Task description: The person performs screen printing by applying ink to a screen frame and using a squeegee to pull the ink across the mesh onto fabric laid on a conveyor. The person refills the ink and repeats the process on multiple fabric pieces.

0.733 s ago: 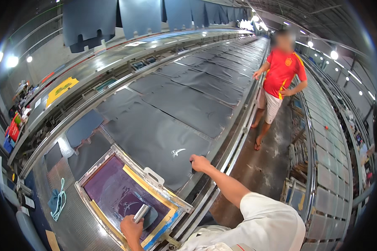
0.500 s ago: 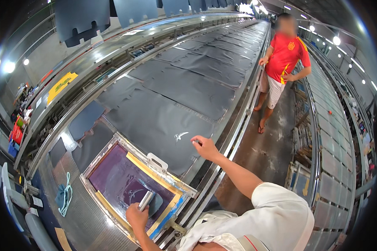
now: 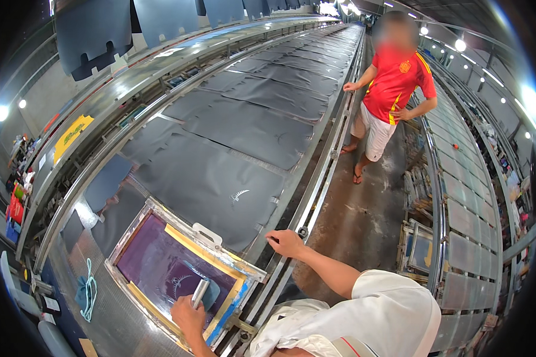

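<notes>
My left hand [image 3: 187,312] is closed around the metal-handled squeegee [image 3: 198,291], low over the purple screen [image 3: 147,247] in its taped metal frame. A pale curved design shows in the screen. My right hand [image 3: 284,243] hangs by the near metal rail, right of the frame's white handle [image 3: 207,237], with fingers curled; what they hold, if anything, is too small to make out. Beyond the frame lie dark grey sheets [image 3: 211,166] in a long row, the nearest bearing a small white print [image 3: 239,196].
A co-worker in a red shirt [image 3: 399,83] stands in the right aisle, one hand near the rail. Another long table [image 3: 470,250] runs along the right. Left are a yellow piece [image 3: 71,137] on a bench, hanging dark sheets [image 3: 92,35] and a cloth mask [image 3: 86,288].
My right hand has dropped toward the near rail, its fingers more curled than half a second ago. My left hand still grips the squeegee over the screen. The view has shifted slightly.
</notes>
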Tool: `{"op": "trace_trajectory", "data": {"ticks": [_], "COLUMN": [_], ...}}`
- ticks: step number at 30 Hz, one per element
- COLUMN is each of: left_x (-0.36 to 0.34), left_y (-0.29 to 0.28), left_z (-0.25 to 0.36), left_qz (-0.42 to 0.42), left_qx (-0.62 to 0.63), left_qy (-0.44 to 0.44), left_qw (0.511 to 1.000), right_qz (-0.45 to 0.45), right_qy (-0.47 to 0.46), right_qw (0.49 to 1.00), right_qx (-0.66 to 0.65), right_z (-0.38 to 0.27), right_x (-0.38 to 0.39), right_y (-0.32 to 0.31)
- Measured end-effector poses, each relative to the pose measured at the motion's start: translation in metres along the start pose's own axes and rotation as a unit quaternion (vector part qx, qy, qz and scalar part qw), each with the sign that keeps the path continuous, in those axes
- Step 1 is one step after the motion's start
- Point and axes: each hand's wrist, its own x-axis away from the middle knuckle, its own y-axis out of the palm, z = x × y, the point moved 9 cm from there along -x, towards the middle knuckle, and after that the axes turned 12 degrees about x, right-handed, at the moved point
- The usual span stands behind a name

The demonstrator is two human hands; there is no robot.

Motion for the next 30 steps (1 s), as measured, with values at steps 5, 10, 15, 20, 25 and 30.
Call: {"op": "trace_trajectory", "data": {"ticks": [5,10,15,20,25,30], "left_x": [-0.003,0.004,0.070,0.076,0.090,0.080], "left_y": [-0.015,-0.024,-0.010,0.009,0.007,0.018], "left_z": [0.009,0.033,0.028,0.042,0.043,0.037], "left_qz": [0.043,0.058,0.078,0.003,0.011,0.013], "left_qx": [-0.004,-0.011,-0.013,-0.011,-0.022,-0.034], "left_qy": [0.010,0.064,0.034,0.016,-0.016,0.003], "left_qw": [0.999,0.996,0.996,1.000,1.000,0.999], "right_qz": [0.001,-0.025,-0.181,-0.020,-0.063,-0.095], "right_qy": [0.028,-0.098,-0.044,-0.111,-0.088,-0.063], "right_qw": [0.996,0.987,0.982,0.993,0.991,0.990], "right_qx": [-0.090,-0.122,-0.020,-0.018,-0.085,-0.077], "right_z": [-0.008,-0.115,-0.182,-0.155,-0.177,-0.171], "right_x": [-0.028,-0.122,-0.165,-0.170,-0.159,-0.160], "right_y": [0.012,0.065,0.165,0.152,0.125,0.132]}}
